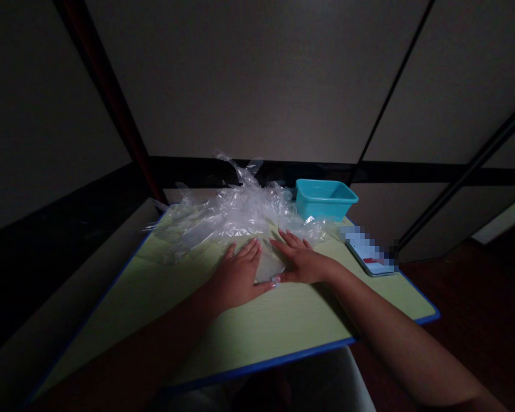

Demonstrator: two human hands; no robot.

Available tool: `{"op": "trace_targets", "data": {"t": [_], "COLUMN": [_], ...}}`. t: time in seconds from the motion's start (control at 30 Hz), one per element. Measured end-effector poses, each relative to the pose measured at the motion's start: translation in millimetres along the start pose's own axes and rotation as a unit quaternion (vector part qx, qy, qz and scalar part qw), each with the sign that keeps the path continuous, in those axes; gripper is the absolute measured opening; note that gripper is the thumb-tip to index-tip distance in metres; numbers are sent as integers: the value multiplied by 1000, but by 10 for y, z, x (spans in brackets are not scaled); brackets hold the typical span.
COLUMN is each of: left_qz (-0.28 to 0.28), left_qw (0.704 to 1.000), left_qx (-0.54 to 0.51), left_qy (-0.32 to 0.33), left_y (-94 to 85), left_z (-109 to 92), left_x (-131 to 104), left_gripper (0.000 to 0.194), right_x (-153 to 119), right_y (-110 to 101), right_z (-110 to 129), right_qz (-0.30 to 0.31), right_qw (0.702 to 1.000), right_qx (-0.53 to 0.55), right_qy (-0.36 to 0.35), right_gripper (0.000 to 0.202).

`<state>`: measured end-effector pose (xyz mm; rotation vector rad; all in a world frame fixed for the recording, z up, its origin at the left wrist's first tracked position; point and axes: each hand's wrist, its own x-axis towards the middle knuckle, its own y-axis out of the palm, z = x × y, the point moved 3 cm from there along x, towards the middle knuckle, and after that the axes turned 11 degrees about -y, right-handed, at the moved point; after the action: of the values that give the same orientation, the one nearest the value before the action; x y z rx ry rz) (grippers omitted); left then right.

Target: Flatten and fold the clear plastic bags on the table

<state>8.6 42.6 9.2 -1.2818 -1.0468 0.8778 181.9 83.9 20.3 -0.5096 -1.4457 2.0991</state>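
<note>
My left hand (238, 277) lies flat on the table with its fingers spread, at the left edge of a small flat clear plastic piece (269, 266). From the right, my right hand (299, 260) rests palm down with its fingers apart, partly over the same piece. The two thumbs nearly meet at its near edge. Just beyond both hands spreads a loose heap of crumpled clear plastic bags (240, 209). Neither hand is closed on anything.
A turquoise plastic basket (324, 207) stands at the back right of the pale green, blue-edged table (283, 332). A phone (369, 254), partly pixelated, lies near the right edge. Dark-seamed panels (261, 80) rise behind the table.
</note>
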Motion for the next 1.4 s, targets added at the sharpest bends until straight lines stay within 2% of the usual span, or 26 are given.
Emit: {"op": "trace_targets", "data": {"t": [0.1,0.2,0.33,0.47,0.63,0.83,1.17,1.27,1.4], "left_qz": [-1,3,4,6,12,5,2,9,20], "left_qw": [1000,1000,1000,1000,1000,1000,1000,999,999], "left_qx": [-9,-13,-7,0,4,2,5,9,6], "left_qy": [16,20,18,10,8,4,-20,-35,-38], "left_y": [0,8,7,-5,6,33,23,6,5], "left_z": [3,7,-6,-24,-19,-6,-36,-50,-59], "left_x": [-13,-16,-15,-14,-12,-13,-21,-28,-26], "left_gripper": [79,77,78,80,83,87,87,91,95], "right_x": [0,9,34,55,49,33,44,40,36], "right_y": [1,-17,-15,27,23,-6,-8,-12,-2], "right_z": [-7,-1,33,62,30,-22,-24,-15,7], "right_qz": [26,19,-7,13,25,40,20,14,28], "right_qw": [999,999,999,1000,999,997,997,998,999], "right_qx": [18,32,42,27,15,1,-10,-5,2], "right_qy": [7,-6,-11,-3,19,61,79,64,46], "right_gripper": [99,99,89,90,88,76,69,72,86]}}
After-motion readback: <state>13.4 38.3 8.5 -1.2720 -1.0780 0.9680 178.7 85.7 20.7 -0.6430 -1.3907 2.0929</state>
